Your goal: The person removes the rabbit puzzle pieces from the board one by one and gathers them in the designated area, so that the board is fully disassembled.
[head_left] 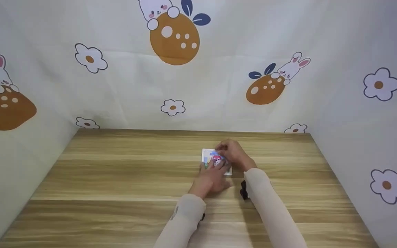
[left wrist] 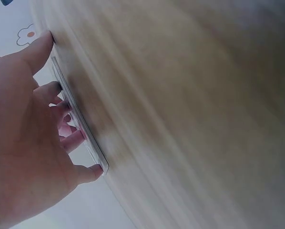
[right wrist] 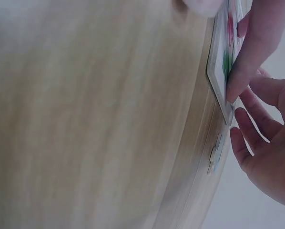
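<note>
A flat, white-bordered picture board [head_left: 206,151] with a pink-red cartoon figure and blue and green parts lies on the table. My left hand [head_left: 212,177] rests on its near part with fingers spread. In the left wrist view, the fingertips of my left hand [left wrist: 25,129] meet the board [left wrist: 80,114] along its length, the thumb set apart. At the board's far right corner, my right hand [head_left: 233,151] bends its fingers over the edge. The right wrist view shows the thumb and fingers of my right hand [right wrist: 271,138] close to the board [right wrist: 218,67]; their contact is partly hidden.
Small flat pieces [right wrist: 216,155] lie on the table beyond the board in the right wrist view. The wood-grain table [head_left: 115,179] meets a printed cloth backdrop [head_left: 133,86] at the back and both sides. Dark wrist straps [head_left: 243,190] show at the sleeves.
</note>
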The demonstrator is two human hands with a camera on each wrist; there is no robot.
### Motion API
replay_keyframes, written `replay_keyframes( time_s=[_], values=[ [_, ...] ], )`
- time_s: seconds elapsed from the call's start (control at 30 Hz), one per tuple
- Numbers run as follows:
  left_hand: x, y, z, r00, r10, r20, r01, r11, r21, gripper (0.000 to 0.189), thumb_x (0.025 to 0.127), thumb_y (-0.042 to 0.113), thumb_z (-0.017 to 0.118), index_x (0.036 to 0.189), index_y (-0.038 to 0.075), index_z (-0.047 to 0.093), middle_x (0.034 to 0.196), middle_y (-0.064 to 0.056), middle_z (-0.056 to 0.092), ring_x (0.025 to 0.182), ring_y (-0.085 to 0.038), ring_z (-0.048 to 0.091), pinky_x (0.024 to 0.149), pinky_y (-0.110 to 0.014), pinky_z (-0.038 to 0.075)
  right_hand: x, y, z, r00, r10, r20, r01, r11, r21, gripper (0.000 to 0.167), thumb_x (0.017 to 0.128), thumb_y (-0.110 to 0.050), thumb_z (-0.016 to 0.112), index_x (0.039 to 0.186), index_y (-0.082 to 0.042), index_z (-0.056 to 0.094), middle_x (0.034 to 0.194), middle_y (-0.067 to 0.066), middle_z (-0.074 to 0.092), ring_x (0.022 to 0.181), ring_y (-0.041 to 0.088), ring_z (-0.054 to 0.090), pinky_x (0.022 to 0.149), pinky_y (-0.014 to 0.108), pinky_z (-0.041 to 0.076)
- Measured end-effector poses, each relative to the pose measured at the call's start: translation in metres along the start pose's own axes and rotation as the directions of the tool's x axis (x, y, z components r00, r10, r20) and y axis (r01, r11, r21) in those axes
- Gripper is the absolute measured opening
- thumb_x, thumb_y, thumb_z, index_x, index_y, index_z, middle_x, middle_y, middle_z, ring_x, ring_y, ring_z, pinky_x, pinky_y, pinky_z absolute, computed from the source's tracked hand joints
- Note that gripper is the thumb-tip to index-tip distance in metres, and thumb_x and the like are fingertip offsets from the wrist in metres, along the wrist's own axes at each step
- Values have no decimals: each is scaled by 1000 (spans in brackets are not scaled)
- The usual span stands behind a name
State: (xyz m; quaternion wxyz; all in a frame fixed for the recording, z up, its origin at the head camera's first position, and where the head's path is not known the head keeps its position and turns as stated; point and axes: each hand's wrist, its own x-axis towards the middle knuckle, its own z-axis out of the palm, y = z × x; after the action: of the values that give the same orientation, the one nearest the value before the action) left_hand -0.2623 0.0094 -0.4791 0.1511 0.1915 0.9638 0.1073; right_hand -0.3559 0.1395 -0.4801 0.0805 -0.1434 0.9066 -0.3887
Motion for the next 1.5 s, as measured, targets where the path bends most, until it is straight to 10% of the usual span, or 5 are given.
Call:
replay_keyframes(
  time_s=[0.6, 1.5],
  values=[
    [1, 2, 0, 1000, -20, -1, 19, 998, -65, 74, 96, 53, 58, 159, 28, 29, 169, 7, 19, 158, -31, 10, 124, -65, 9, 7, -10, 5, 998, -44, 40, 51, 982, -180, 45, 80, 17, 54, 99, -14, 81, 116, 2, 75, 114, 28, 61, 105, 48, 45],
    [1, 3, -1, 999, -30, 13, 31, 998, -56, 77, 94, 61, 55, 158, 23, 32, 169, 5, 20, 159, -26, 8, 125, -63, 10, 7, -13, 8, 994, -75, 81, 88, 980, -178, 35, 81, 16, 57, 97, -11, 72, 110, 9, 71, 114, 32, 54, 110, 59, 34]
  ],
)
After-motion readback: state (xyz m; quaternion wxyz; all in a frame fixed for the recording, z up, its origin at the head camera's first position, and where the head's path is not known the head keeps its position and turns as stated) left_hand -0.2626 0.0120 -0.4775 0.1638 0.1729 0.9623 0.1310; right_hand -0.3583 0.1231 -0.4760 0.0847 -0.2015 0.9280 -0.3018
